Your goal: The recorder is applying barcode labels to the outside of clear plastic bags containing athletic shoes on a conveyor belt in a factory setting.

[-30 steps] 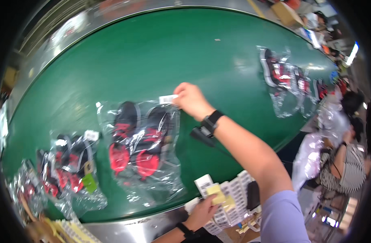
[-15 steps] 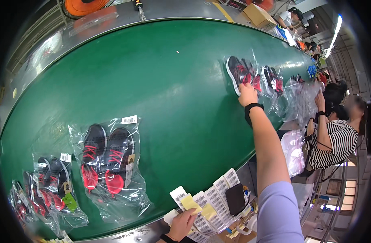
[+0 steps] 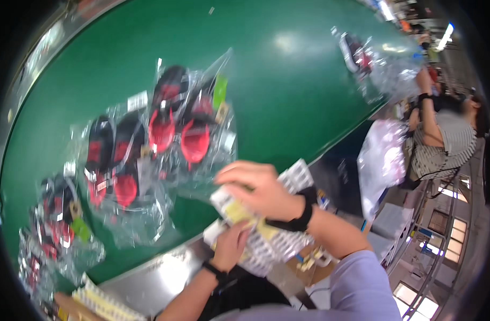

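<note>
Label sheets (image 3: 262, 254) sit pinched in the left hand (image 3: 230, 247) — right hand (image 3: 262, 188) over them, its grip unclear.

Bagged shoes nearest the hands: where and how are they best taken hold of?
Probably by both red heels, with the right hand coming from the near right: the heels face the near side, and another bagged pair crowds the left.

Bagged shoes (image 3: 162, 131) along a green belt (image 3: 271, 80) mark a factory.
</note>
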Demonstrator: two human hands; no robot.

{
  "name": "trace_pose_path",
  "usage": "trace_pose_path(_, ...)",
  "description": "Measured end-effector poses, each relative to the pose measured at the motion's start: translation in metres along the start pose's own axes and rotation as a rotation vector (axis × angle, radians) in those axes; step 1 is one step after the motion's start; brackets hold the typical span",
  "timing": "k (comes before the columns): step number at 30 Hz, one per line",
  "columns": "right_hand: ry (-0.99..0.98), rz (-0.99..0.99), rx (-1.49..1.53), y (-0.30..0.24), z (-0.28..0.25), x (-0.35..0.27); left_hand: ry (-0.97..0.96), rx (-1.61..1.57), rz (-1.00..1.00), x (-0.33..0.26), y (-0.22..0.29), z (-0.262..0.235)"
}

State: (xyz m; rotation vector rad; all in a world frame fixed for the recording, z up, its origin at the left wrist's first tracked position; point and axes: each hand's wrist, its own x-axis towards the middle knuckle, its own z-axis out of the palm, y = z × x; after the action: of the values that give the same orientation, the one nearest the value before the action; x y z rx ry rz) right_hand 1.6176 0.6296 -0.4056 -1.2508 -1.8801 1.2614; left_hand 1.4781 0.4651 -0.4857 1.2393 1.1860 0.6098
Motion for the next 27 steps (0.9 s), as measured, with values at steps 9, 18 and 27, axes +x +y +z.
trace_pose_path(9,0.058,0.446,-0.023,0.031,0.023,-0.139,0.097,-0.008,0.096,0.002,-0.009,0.005)
trace_pose_path(18,0.167,0.488,0.024,0.042,0.031,-0.158,0.075,0.009,0.051,0.005,-0.007,0.012)
trace_pose_path(27,0.081,0.379,-0.03,0.048,0.021,-0.153,0.011,-0.006,0.059,0.008,-0.008,0.008)
